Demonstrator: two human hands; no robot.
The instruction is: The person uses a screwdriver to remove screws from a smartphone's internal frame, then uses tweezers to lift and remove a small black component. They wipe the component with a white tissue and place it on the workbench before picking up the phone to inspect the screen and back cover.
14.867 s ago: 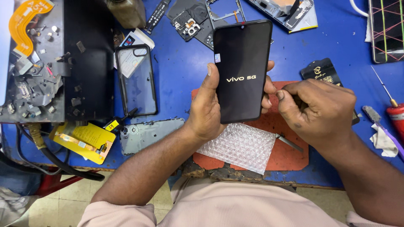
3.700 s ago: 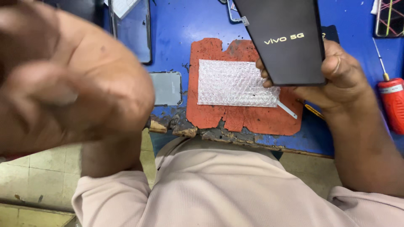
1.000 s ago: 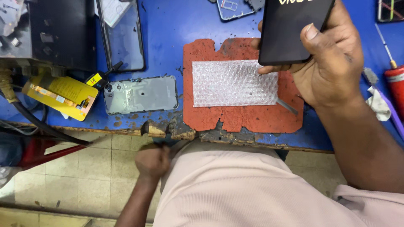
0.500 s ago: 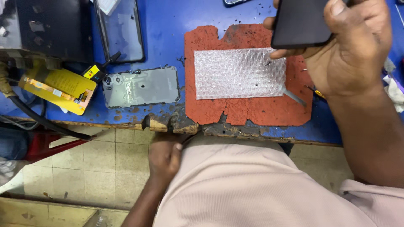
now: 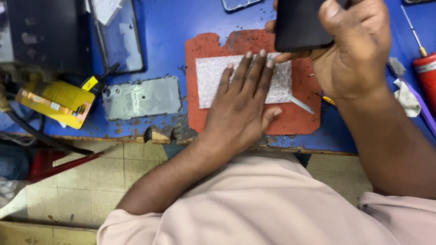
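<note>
Even, fairly bright light is falling from above on the blue surface [image 5: 172,27]. My hands are casting only soft, short shadows. The clear case [image 5: 119,43] is catching faint glare. Edges are smearing slightly; the floor [image 5: 68,186] is lying dimmer and softer.

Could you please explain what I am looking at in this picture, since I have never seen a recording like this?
The camera sits on a person's head and looks down at their own two bare hands over a blue workbench. The right hand holds a dark phone by its edges. The left hand lies flat on a sheet of bubble wrap, which rests on a worn red mat. To the left lie a grey phone back cover, a clear phone case and a yellow part. A red-handled screwdriver lies at the right edge.
</note>
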